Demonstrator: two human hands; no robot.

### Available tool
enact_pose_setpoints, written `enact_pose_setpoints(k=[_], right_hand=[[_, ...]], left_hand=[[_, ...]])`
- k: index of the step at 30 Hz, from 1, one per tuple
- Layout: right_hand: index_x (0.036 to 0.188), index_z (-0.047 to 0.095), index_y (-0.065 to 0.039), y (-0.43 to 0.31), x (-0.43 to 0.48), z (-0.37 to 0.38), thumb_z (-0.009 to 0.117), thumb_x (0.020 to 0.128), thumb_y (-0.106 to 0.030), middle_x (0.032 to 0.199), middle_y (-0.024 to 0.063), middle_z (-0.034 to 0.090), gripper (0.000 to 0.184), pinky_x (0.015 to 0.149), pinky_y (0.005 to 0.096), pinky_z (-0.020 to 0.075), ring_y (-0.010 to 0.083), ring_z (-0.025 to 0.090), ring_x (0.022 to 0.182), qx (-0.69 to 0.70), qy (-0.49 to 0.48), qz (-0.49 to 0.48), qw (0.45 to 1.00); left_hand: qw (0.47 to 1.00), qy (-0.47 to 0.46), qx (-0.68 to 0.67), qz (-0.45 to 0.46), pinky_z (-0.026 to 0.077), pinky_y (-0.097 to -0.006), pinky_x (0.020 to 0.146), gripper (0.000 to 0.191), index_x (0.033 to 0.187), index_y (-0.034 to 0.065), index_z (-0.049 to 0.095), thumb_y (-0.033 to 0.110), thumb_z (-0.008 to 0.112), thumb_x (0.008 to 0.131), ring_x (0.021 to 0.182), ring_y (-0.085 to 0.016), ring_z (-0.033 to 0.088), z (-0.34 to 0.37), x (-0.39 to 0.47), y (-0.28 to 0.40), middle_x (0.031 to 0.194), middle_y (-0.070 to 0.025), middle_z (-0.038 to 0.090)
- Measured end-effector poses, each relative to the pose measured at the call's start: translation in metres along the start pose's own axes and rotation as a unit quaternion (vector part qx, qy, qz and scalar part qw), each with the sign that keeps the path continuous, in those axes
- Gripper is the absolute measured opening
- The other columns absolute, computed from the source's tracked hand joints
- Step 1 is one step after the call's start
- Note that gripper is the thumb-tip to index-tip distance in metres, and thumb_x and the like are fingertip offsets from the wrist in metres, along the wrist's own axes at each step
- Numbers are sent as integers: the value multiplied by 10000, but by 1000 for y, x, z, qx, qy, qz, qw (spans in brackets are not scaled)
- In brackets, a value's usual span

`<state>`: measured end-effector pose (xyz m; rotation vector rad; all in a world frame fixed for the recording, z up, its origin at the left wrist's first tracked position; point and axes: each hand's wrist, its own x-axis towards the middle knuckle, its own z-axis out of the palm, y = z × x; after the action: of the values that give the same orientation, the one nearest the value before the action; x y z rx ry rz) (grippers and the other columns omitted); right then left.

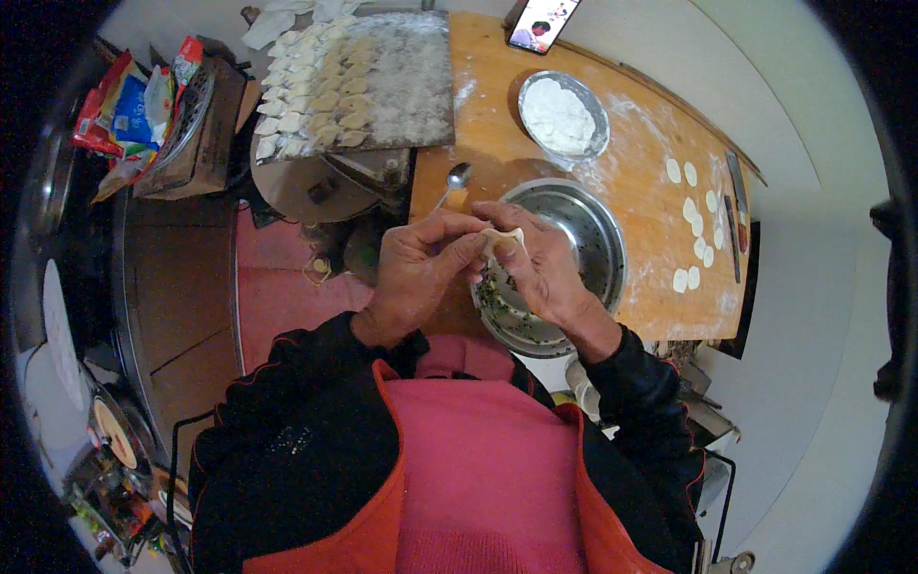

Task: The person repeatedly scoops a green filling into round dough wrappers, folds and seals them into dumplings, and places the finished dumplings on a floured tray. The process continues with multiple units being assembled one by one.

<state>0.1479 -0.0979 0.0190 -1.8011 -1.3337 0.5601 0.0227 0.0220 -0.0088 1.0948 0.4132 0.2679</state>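
My left hand (430, 265) and my right hand (541, 269) meet over the near left part of a steel bowl (618, 265). Between their fingertips they pinch a dumpling (504, 235) of pale dough; its filling cannot be seen. Chopped green filling (495, 290) clings to the bowl's inner wall, low on the left. A metal spoon (460, 175) lies on the wooden table (488, 64) left of the bowl. Several round dough wrappers (690, 210) are scattered on the right of the table.
Rows of shaped dumplings (326, 100) fill the left of a floured board (409, 79). A bowl of flour (563, 118) stands beyond the steel bowl, near a lit phone (539, 27). A knife (736, 186) and a dark rod (731, 237) lie along the right edge. Bags (133, 107) sit in a basket far left.
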Motion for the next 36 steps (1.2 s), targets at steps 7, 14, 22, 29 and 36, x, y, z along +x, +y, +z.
enact_pose_setpoints(k=[7, 14, 22, 29, 36], right_hand=[[866, 602, -28, -1, 12, -7, 472, 891, -297, 794, 149, 572, 300, 643, 442, 449, 373, 554, 729, -66, -25, -71, 995], [766, 576, -38, -8, 26, -10, 466, 868, -232, 685, 121, 521, 246, 558, 421, 381, 333, 505, 614, -94, -31, -116, 988], [641, 502, -52, -11, 26, 3, 465, 850, -162, 628, 100, 471, 239, 537, 421, 351, 310, 472, 561, -68, 54, -154, 984], [742, 532, -10, -12, 37, 18, 505, 859, -173, 652, 132, 466, 203, 562, 425, 384, 341, 476, 593, -29, 20, -107, 994], [1090, 583, -4, -2, 81, 18, 556, 872, -149, 866, 138, 585, 264, 684, 334, 468, 255, 583, 783, 81, -108, -50, 990]], left_hand=[[997, 7, 75, -6, 443, -187, 563, 107, 924, 8, 674, 78, 653, 846, 648, -43, 542, -3, -4, 22, 800, -2, 639], [998, -20, -1, -52, 442, -186, 563, 129, 928, -6, 654, 83, 665, 835, 642, -42, 543, -7, -3, 30, 757, -3, 624], [1000, 3, -4, -6, 434, -185, 517, 80, 894, -9, 647, 44, 641, 834, 598, -46, 542, 0, -7, 35, 712, -3, 607], [988, 69, 139, 11, 464, -200, 563, 91, 904, -12, 651, 34, 641, 826, 632, -65, 566, -15, -5, 41, 750, -20, 625], [974, 117, 179, 67, 482, -222, 703, 241, 1088, -9, 586, 48, 608, 855, 841, -87, 587, -54, -13, 44, 946, -67, 631]])
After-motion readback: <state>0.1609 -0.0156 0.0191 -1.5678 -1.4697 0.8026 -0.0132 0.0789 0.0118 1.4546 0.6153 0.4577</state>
